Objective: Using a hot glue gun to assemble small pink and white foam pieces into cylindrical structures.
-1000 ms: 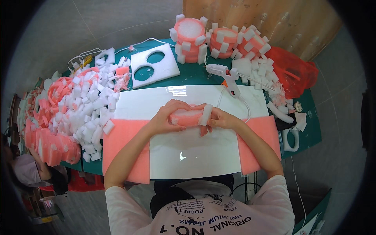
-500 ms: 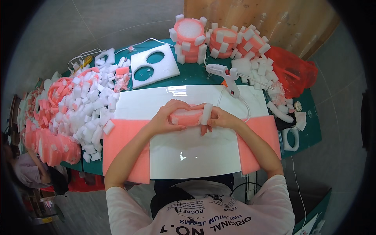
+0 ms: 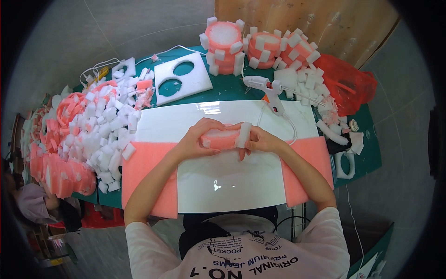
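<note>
Over the glossy white board [image 3: 232, 181] I hold a round pink foam disc [image 3: 220, 139] with a pale top. My left hand [image 3: 200, 137] wraps its left side, thumb at the front edge and fingers behind. At the disc's right side, my right hand [image 3: 258, 140] is closed on a white foam block [image 3: 244, 135], which stands upright against the rim. Whether the block is stuck to the disc I cannot tell. Behind my right hand lies a white glue gun [image 3: 269, 90], its cable looping down beside the board.
Loose white foam blocks [image 3: 109, 123] heap up on the left, near pink foam rings [image 3: 65, 174]. Stacked pink discs with white blocks [image 3: 225, 46] stand at the back. A white foam sheet with two holes [image 3: 195, 83] and a red plastic bag [image 3: 346, 83] lie farther off.
My hands, the disc and the block stay almost still. At the far left, another person has shifted slightly.
</note>
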`<move>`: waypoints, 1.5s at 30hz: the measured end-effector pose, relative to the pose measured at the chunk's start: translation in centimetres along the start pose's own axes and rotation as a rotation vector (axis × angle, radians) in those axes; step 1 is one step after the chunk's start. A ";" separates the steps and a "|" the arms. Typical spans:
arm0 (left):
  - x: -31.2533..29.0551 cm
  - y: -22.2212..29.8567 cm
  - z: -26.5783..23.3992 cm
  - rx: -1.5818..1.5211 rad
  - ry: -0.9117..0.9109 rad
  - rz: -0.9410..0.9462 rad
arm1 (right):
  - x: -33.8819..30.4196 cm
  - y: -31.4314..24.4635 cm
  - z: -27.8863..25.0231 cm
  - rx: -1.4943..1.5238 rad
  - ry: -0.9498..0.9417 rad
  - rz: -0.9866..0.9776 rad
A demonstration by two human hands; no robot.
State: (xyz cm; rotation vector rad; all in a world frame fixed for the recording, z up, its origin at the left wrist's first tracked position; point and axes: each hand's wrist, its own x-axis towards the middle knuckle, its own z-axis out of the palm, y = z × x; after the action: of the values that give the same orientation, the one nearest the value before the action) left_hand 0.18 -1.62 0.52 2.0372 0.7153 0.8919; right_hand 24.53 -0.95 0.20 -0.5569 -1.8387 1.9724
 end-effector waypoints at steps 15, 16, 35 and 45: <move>-0.1 0.0 0.0 0.011 0.010 0.003 | 0.1 0.1 0.1 0.045 0.048 0.047; -0.1 0.0 0.0 0.013 0.009 0.011 | 0.1 0.6 -0.2 0.029 0.039 0.052; -0.1 0.2 0.0 0.002 -0.005 -0.016 | 0.1 0.6 0.0 -0.006 0.022 -0.007; -0.1 -0.6 0.1 -0.025 0.001 -0.020 | 0.2 0.6 0.0 -0.060 0.024 -0.028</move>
State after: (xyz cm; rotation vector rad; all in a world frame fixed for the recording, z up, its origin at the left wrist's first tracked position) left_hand 0.09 -1.40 -0.02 2.0041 0.7201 0.8864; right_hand 24.35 -0.90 -0.36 -0.5678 -1.8860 1.8899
